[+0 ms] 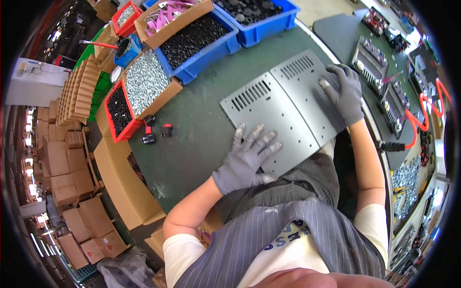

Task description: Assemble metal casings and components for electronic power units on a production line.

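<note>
A bent grey metal panel [283, 115] with two rows of vent slots and small holes lies flat on the dark green bench [192, 139], its near edge overhanging the bench rim at the person's lap. The left hand [247, 156], gloved grey, presses down on its near left corner with fingers spread flat, gripping nothing. The right hand [345, 93] rests on its far right part, fingers loosely open. Bare bench lies left of the panel, up to three small black-and-red switches [156, 133]. Beyond stand blue bins [211, 45] and cardboard boxes of screws [144, 81]. Cartons are stacked on the floor at left.
</note>
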The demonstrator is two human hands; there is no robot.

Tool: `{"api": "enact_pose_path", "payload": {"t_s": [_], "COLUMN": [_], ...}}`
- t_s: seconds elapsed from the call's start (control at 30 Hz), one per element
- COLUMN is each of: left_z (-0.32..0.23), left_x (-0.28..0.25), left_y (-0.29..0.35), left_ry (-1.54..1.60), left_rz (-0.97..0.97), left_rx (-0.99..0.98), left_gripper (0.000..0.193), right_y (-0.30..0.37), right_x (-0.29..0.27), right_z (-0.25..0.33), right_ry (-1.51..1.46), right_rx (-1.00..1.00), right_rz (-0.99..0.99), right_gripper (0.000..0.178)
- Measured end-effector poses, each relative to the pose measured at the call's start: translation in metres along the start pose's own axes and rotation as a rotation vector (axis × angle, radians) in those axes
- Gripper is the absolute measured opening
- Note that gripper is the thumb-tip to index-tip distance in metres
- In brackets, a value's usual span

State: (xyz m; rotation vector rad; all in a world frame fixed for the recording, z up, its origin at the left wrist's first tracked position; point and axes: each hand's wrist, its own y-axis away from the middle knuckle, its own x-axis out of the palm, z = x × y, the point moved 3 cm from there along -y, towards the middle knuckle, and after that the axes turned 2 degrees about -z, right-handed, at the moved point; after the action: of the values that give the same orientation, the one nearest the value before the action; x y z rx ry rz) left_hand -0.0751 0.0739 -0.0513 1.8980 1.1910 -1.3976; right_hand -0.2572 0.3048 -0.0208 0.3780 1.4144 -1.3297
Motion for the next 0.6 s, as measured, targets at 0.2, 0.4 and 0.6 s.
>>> {"api": "enact_pose_path", "payload": {"t_s": [0.2, 0.4, 0.6], "left_z": [0.002, 0.004, 0.008], "left_x": [0.001, 0.001, 0.002], "left_y": [0.001, 0.006, 0.004], "left_ry": [0.076, 0.089, 0.210], "left_rz": [-0.066, -0.104, -0.099], "left_rx": [-0.010, 0.004, -0.015], "left_gripper": [0.055, 0.052, 0.049], "right_y": [-0.129, -0.238, -0.272], "right_x": [0.048, 0.128, 0.165], "right_z": [0.067, 0.092, 0.087], "right_ry": [-0.097, 0.057, 0.036], "right_rx": [-0.249, -0.059, -0.021], "right_rz": [-0.004, 0.237, 0.423], "right_gripper": [0.045, 0.070, 0.077]}}
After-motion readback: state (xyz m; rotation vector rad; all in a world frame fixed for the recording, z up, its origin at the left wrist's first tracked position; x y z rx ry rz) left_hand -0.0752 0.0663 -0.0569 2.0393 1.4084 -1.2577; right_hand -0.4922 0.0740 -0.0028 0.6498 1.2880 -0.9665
